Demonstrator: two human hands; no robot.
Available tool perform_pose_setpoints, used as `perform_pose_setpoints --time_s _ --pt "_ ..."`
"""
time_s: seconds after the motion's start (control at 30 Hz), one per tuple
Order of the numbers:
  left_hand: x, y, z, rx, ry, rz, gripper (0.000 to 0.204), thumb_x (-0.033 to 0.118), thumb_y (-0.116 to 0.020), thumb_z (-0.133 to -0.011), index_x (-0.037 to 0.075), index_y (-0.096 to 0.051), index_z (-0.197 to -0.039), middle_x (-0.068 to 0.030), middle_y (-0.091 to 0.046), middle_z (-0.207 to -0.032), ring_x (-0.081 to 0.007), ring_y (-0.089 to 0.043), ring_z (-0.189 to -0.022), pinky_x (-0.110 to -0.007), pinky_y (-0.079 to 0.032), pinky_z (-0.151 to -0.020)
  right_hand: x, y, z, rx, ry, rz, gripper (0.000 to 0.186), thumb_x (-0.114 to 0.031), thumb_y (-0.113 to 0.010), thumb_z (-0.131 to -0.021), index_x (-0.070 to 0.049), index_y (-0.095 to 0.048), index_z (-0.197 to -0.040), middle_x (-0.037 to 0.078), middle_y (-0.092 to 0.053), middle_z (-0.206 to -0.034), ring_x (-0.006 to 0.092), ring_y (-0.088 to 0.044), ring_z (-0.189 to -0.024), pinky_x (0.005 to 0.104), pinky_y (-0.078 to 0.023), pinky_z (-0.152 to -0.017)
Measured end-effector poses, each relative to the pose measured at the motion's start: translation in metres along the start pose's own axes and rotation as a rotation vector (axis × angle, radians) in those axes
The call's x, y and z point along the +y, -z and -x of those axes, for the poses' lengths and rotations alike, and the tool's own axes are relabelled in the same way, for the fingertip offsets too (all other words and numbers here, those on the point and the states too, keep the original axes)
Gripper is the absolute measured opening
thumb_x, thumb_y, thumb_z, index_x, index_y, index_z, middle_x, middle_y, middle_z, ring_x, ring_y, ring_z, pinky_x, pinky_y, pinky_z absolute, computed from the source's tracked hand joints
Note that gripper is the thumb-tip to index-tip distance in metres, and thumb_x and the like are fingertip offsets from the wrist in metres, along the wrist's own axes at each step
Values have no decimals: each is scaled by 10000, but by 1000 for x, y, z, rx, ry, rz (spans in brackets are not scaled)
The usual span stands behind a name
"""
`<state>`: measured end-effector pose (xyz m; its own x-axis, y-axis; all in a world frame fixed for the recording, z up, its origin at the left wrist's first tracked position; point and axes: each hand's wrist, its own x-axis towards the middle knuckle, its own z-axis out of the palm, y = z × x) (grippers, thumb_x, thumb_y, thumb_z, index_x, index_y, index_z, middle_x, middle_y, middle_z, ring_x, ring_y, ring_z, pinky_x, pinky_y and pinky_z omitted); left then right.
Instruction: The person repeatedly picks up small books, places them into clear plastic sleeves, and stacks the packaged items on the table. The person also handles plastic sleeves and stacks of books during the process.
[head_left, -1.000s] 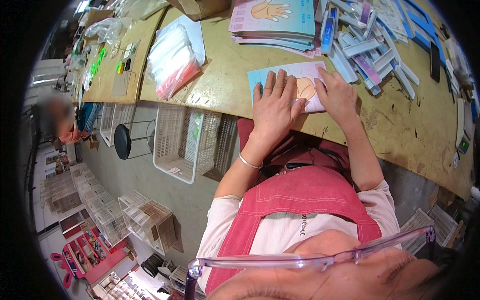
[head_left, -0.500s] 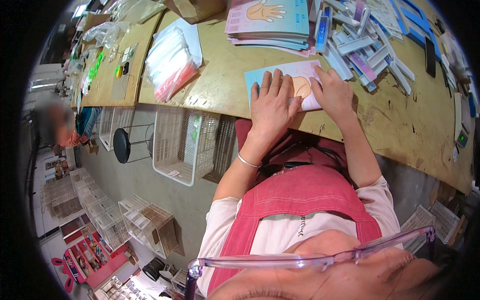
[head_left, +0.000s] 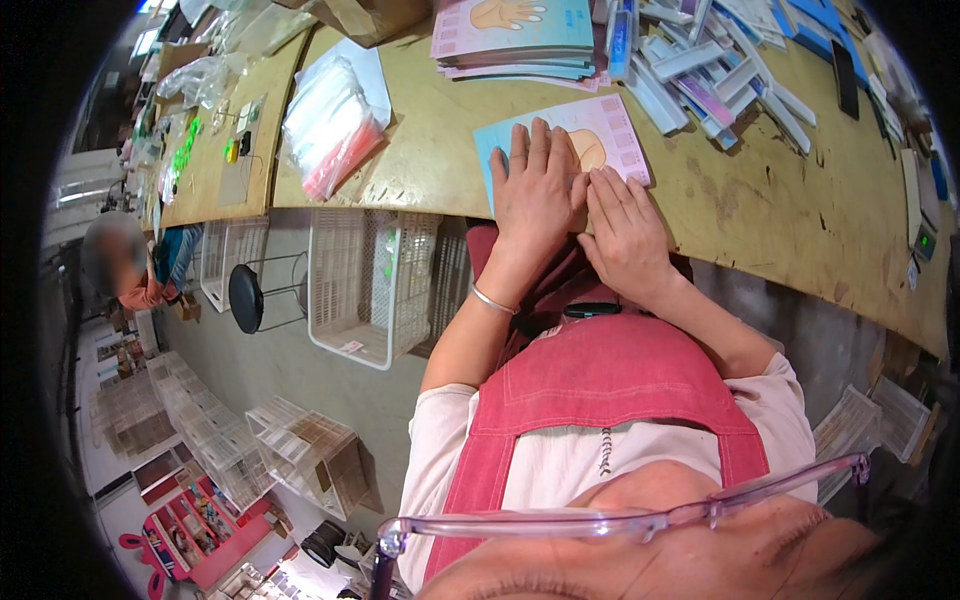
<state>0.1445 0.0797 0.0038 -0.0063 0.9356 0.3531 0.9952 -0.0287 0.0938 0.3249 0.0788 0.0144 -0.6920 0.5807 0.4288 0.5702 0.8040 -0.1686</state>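
Observation:
A pastel blue-and-pink printed card [head_left: 607, 128] with a drawn hand on it lies at the table's front edge. My left hand [head_left: 535, 190] rests flat on its left half, fingers stretched out. Over its near edge lies my right hand [head_left: 628, 230], fingers straight and close together, the fingertips beside my left thumb. Neither hand grips anything. The near middle of the card is hidden under both hands. Beyond it stands a stack of similar printed cards [head_left: 515, 40].
Narrow white, blue and purple boxes [head_left: 700, 85] lie heaped at the back right, by a dark phone-like slab [head_left: 845, 80]. Clear plastic bags [head_left: 330, 125] with a pink edge lie left. Below the table stand a white crate [head_left: 370, 290] and a black stool [head_left: 246, 298]. Another person [head_left: 135, 265] is far left.
My right hand has moved from the card's right side down and left to its near edge, close to my left hand. My left hand stays flat on the card.

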Motion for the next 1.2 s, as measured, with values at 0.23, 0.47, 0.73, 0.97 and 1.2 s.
perform_pose_setpoints --time_s 0.23,0.47,0.73,0.97,1.2 --pt "-9 -8 2 24 -52 -14 702 492 -669 -945 61 -567 -1490 -208 -526 -1563 -423 -486 -1448 -664 -365 -1140 19 9 15 -111 -8 28 746 -442 -756 -877 32 -588 -1429 202 -566 -1512 336 -453 -1480 544 -260 -1256" --pt "-34 0 24 -21 -4 -54 581 441 -582 -1024 184 -528 -1543 -118 -495 -1616 -338 -446 -1499 -654 -242 -1222 33 21 36 -128 -84 81 691 -407 -737 -904 2 -582 -1439 175 -540 -1548 302 -443 -1494 526 -234 -1264" --pt "-61 -7 64 139 107 -24 487 302 -548 -1030 144 -580 -1489 -105 -523 -1589 -311 -458 -1479 -650 -151 -1234 33 24 35 -116 -100 68 728 -398 -744 -894 6 -549 -1468 177 -532 -1548 319 -446 -1482 537 -241 -1253" --pt "-58 -20 74 310 188 179 457 155 -514 -1034 72 -562 -1480 -129 -568 -1545 -310 -490 -1465 -585 -151 -1261 34 28 40 -112 -141 50 836 -421 -753 -885 47 -473 -1518 216 -471 -1591 360 -414 -1501 596 -230 -1244" --pt "-59 -1 76 303 142 186 466 52 -585 -1004 108 -570 -1466 -117 -613 -1507 -295 -528 -1458 -597 -152 -1266 30 33 37 -170 -158 4 834 -388 -750 -905 14 -436 -1564 197 -442 -1621 338 -369 -1538 603 -162 -1269"
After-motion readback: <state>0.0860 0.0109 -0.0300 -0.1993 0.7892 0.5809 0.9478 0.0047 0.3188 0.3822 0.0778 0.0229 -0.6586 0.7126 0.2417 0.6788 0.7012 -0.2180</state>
